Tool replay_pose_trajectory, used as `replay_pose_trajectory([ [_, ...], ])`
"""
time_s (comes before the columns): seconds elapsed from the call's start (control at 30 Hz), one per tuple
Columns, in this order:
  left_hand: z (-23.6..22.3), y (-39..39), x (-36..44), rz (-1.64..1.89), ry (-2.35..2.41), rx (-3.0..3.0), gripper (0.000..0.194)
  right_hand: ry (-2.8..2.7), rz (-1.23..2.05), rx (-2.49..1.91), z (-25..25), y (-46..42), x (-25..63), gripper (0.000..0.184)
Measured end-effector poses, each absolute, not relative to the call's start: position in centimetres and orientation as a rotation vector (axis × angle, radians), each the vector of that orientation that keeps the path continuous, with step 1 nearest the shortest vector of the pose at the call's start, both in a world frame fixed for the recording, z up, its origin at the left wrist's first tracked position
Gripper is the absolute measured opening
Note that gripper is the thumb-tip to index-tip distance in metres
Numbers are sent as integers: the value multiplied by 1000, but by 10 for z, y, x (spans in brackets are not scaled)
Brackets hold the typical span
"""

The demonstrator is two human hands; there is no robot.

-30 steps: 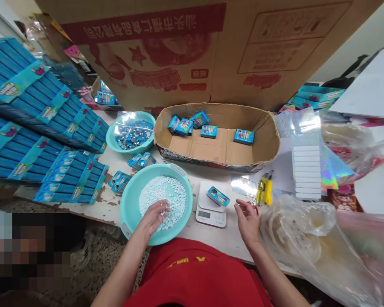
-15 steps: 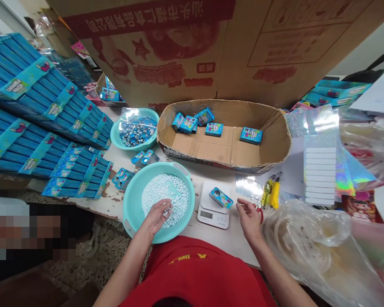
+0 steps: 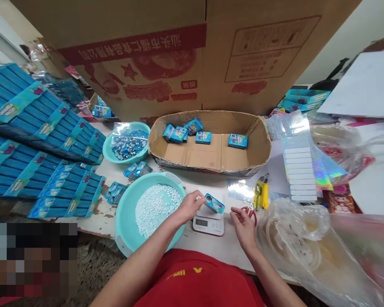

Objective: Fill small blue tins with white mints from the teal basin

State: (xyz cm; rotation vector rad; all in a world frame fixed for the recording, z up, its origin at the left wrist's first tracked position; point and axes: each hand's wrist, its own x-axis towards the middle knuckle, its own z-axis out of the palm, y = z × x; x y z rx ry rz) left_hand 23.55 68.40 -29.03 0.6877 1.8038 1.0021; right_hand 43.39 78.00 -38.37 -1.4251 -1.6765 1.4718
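Observation:
My left hand [image 3: 190,205] is pinched on a few small white tablets, held right beside the open blue tin [image 3: 214,203] that sits on the white digital scale [image 3: 208,220]. A teal basin [image 3: 128,217] full of white tablets lies just left of the scale. My right hand [image 3: 242,222] rests on the table to the right of the scale, fingers loosely curled with nothing visible in them, next to red-handled scissors [image 3: 251,212].
A low cardboard tray [image 3: 265,143] behind holds several blue boxes. A second teal basin [image 3: 110,145] holds silver lids. Stacks of blue cartons [image 3: 35,140] fill the left. Clear plastic bags [image 3: 310,243], holographic sheets [image 3: 302,166] and a yellow tool [image 3: 264,194] lie right. A large carton [image 3: 195,55] stands behind.
My left hand lifted out of the tablet basin and moved right to the tin on the scale. My right hand stayed near the scissors.

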Motion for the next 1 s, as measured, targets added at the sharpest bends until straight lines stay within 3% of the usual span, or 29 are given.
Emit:
replay_pose_trajectory([
  [0.17, -290, 706, 242, 473, 2174, 1127, 21, -1661, 1490, -1394, -385, 778, 439, 38],
  [0.3, -291, 709, 244, 289, 2233, 1228, 22, -1663, 1499, -1412, -388, 778, 443, 38],
  [0.43, -297, 708, 241, 445, 2206, 1172, 17, -1690, 1488, -1409, -389, 779, 442, 38],
  [0.67, -303, 661, 216, 1295, 1827, 407, 29, -1707, 1520, -1411, -393, 783, 443, 40],
  [0.8, -316, 592, 202, 1291, 1924, 67, 36, -1693, 1538, -1438, -396, 785, 446, 41],
  [1.0, -346, 514, 204, 989, 2195, 178, 31, -1723, 1553, -1457, -394, 786, 445, 40],
])
